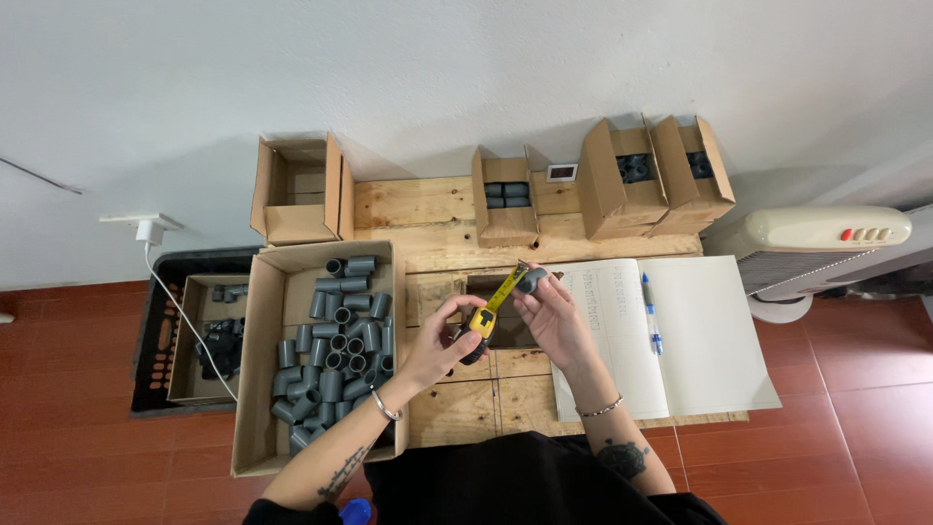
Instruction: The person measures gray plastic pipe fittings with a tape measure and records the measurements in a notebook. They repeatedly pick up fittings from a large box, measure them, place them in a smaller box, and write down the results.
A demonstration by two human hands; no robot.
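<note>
Centrally, over the wooden bench [457, 219], the left hand [439, 340] wraps around a yellow and black tape measure [478, 326], its fingers closed on the case. The yellow blade [507, 289] runs up and to the right to the right hand [552, 311], which pinches a short grey pipe fitting [532, 280] at its fingertips with the blade end against the fitting.

Just left of the left hand sits a large open cardboard box [255, 389] holding a loose heap of grey pipe fittings [335, 340]. Further left, a smaller carton [180, 340] with a few dark fittings stands inside a black plastic crate [151, 321].

To the right of the right hand lies an open notebook [700, 340] with a blue pen [649, 311] on its page.

Along the back of the bench stand four small cartons: an empty one [292, 190] at the left, a middle one [505, 199] stacked with grey fittings, and two at the right [656, 180] with dark fittings inside.
</note>
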